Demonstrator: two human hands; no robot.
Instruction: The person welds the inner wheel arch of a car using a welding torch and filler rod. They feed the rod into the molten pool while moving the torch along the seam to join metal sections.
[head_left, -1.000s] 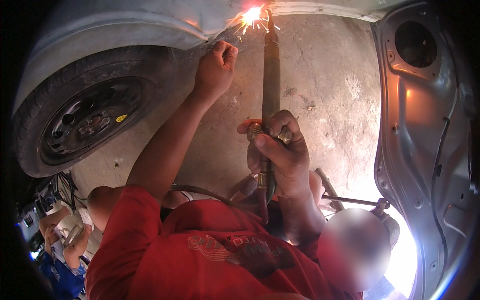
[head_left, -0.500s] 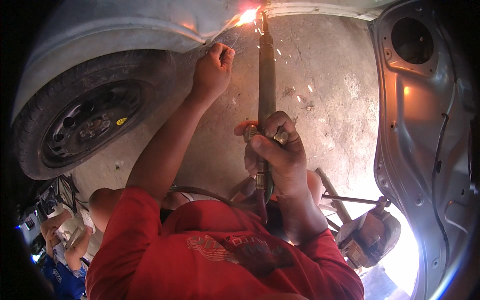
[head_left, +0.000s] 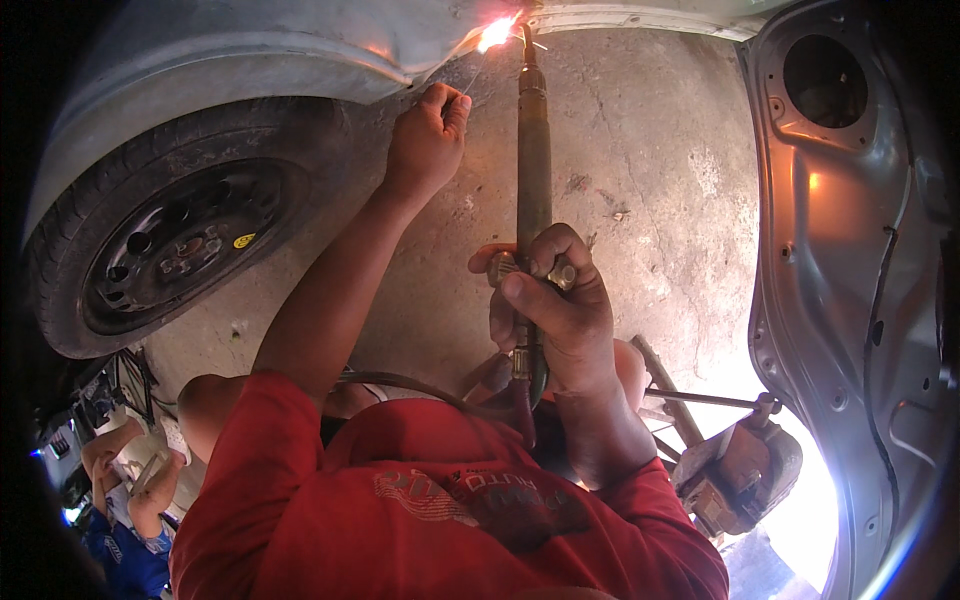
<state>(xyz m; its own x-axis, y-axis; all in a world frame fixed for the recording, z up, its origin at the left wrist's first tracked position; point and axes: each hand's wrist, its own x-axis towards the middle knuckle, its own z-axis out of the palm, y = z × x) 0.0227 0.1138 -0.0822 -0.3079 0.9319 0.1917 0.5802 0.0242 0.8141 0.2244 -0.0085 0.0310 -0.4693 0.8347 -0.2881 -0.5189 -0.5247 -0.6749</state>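
Observation:
My right hand [head_left: 555, 295] is wrapped round the valve end of a long gas welding torch [head_left: 535, 160], its knobs showing between the fingers. The torch points away from me, and its tip is close to a car's pale lower body panel [head_left: 300, 50]. A bright flame [head_left: 497, 34] glows at the panel's edge. My left hand [head_left: 430, 135] pinches a thin filler rod [head_left: 473, 82], which slants up toward the flame. Hoses [head_left: 525, 400] run from the torch's rear end down past my red shirt. The flame's glare hides the exact contact spot.
A car wheel [head_left: 185, 240] with a black rim stands at left, and a grey car door panel [head_left: 830, 250] stands at right. A worn metal device [head_left: 740, 470] sits low at right beside bars. Another person in blue [head_left: 125, 550] is at lower left. Beneath is a concrete floor [head_left: 660, 170].
The flying sparks around the torch and over the floor have mostly gone. Both hands, the torch and the rod stay in nearly the same places.

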